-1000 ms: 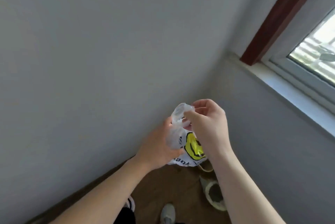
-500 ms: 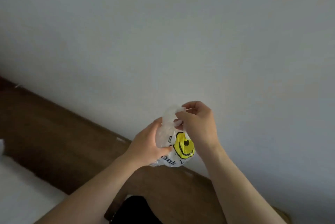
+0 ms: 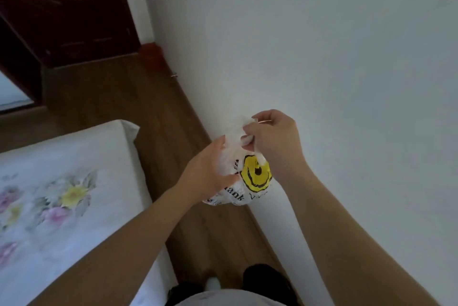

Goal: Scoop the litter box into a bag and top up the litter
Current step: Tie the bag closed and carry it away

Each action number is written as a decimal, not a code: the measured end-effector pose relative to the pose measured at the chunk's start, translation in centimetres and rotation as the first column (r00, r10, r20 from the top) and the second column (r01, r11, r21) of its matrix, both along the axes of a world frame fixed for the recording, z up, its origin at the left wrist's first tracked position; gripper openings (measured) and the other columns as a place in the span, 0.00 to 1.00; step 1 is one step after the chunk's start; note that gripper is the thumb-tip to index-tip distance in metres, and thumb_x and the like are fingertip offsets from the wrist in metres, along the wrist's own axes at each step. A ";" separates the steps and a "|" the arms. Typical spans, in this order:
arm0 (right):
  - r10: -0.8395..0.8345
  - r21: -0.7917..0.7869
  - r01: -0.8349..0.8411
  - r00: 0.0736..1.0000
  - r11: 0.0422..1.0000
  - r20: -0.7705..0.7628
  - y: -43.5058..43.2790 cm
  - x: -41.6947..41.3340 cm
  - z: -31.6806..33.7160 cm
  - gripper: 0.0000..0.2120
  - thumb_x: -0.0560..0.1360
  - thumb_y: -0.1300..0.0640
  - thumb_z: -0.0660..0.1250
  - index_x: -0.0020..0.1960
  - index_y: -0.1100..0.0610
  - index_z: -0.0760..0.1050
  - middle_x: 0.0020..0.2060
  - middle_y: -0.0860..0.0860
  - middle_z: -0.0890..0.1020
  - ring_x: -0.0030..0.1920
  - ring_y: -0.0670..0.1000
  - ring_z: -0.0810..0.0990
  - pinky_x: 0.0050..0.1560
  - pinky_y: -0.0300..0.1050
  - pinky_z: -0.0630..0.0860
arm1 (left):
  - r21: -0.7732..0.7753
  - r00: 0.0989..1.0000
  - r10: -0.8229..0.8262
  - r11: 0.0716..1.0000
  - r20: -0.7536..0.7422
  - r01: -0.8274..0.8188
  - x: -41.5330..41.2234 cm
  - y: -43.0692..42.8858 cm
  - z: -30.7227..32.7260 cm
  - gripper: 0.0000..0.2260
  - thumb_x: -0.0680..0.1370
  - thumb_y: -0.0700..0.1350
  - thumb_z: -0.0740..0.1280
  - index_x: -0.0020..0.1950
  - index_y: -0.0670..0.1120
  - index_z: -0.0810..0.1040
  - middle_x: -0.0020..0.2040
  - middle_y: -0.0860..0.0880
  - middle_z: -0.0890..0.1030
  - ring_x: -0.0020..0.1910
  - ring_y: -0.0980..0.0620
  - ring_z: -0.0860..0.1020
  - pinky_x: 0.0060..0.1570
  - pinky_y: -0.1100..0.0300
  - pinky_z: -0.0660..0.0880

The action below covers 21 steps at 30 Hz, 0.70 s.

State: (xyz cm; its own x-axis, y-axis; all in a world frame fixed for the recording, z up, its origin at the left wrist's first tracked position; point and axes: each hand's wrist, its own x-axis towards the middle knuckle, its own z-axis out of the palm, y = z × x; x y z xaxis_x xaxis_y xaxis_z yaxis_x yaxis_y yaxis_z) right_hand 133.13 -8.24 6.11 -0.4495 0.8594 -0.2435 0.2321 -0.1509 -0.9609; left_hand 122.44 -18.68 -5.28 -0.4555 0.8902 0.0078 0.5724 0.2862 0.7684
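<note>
Our right hand [image 3: 275,142] pinches the twisted neck of the bag [image 3: 255,177] between thumb and curled fingers, up at its top; our left hand [image 3: 210,172] is wrapped round the bag's side lower down, steadying the bulge; the bag, white plastic with a yellow smiley face and black lettering, hangs in the air between the two hands, in front of the wall [image 3: 322,45] and above the wooden floor [image 3: 138,97].

The hold matches that of a second ago, neither hand having shifted on the plastic; what has changed is the outlook, which has swung from a window corner, along bare wall, to a bed [image 3: 62,182] with a flowered sheet and a dark door [image 3: 69,8] beyond; we judge that we are turning away with a filled bag while closing its neck, so the scooping looks done and the topping-up remains.

The litter box and the fresh litter are nowhere in view; the plastic hides the bag's contents; whether a knot is made we cannot tell, the right fingers covering it; the left hand cuts off the lettering; a small red thing [image 3: 151,54] by the wall is too blurred to name.
</note>
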 end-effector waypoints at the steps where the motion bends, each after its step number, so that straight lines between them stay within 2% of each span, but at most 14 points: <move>1: 0.043 0.001 -0.043 0.999 0.999 0.001 0.6 -2.3 -0.1 0.07 0.68 0.65 0.69 0.43 0.56 0.78 0.37 0.57 0.84 0.31 0.54 0.82 0.45 0.60 0.84 | 0.005 0.999 0.043 0.999 -0.005 -0.043 -1.8 0.1 -0.1 0.35 0.69 0.62 0.75 0.70 0.62 0.61 0.61 0.63 0.75 0.59 0.61 0.76 0.60 0.56 0.76; 8: 0.283 -0.016 -0.283 0.959 0.959 -0.022 5.2 -18.0 -1.4 0.07 0.70 0.67 0.70 0.45 0.56 0.79 0.42 0.55 0.84 0.41 0.54 0.86 0.41 0.52 0.85 | -0.019 0.948 0.318 0.948 0.034 -0.317 -13.5 1.9 -0.8 0.37 0.69 0.59 0.77 0.70 0.62 0.59 0.56 0.68 0.71 0.57 0.64 0.74 0.57 0.62 0.73; 11: 0.381 -0.051 -0.384 0.923 0.922 -0.049 7.8 -25.0 -2.1 0.07 0.70 0.67 0.70 0.45 0.56 0.79 0.43 0.54 0.83 0.42 0.54 0.86 0.41 0.51 0.85 | -0.042 0.902 0.431 0.902 0.009 -0.430 -18.9 3.9 -0.8 0.35 0.70 0.55 0.77 0.69 0.62 0.60 0.50 0.73 0.66 0.48 0.71 0.71 0.47 0.75 0.67; 13: 0.438 -0.068 -0.441 0.897 0.895 -0.056 9.2 -29.3 -2.2 0.08 0.70 0.66 0.70 0.46 0.56 0.79 0.44 0.54 0.83 0.42 0.53 0.86 0.42 0.51 0.85 | -0.038 0.864 0.504 0.864 0.013 -0.503 -22.3 5.1 -0.2 0.33 0.70 0.54 0.78 0.64 0.64 0.58 0.48 0.73 0.66 0.46 0.74 0.69 0.42 0.76 0.65; 16: 0.522 -0.079 -0.525 0.851 0.847 -0.060 10.7 -36.1 -1.7 0.08 0.70 0.65 0.71 0.46 0.55 0.79 0.46 0.54 0.83 0.43 0.53 0.86 0.42 0.50 0.85 | -0.028 0.804 0.593 0.805 0.054 -0.592 -27.8 6.2 0.7 0.32 0.69 0.55 0.78 0.64 0.64 0.60 0.48 0.70 0.70 0.46 0.67 0.74 0.47 0.69 0.71; 19: 0.582 -0.085 -0.585 0.811 0.806 -0.060 11.8 -43.2 -1.3 0.08 0.70 0.66 0.71 0.45 0.55 0.78 0.45 0.54 0.83 0.45 0.53 0.85 0.43 0.51 0.85 | 0.009 0.757 0.644 0.761 0.109 -0.649 -33.6 6.6 0.8 0.34 0.68 0.56 0.78 0.67 0.64 0.63 0.55 0.65 0.74 0.54 0.61 0.76 0.57 0.58 0.76; 21: 0.610 -0.083 -0.613 0.790 0.786 -0.053 12.5 -48.3 -1.6 0.08 0.70 0.66 0.71 0.46 0.56 0.78 0.45 0.54 0.83 0.45 0.53 0.85 0.43 0.51 0.85 | 0.028 0.734 0.665 0.738 0.134 -0.674 -38.0 7.1 0.5 0.34 0.69 0.57 0.78 0.67 0.65 0.62 0.58 0.61 0.76 0.57 0.59 0.77 0.59 0.55 0.76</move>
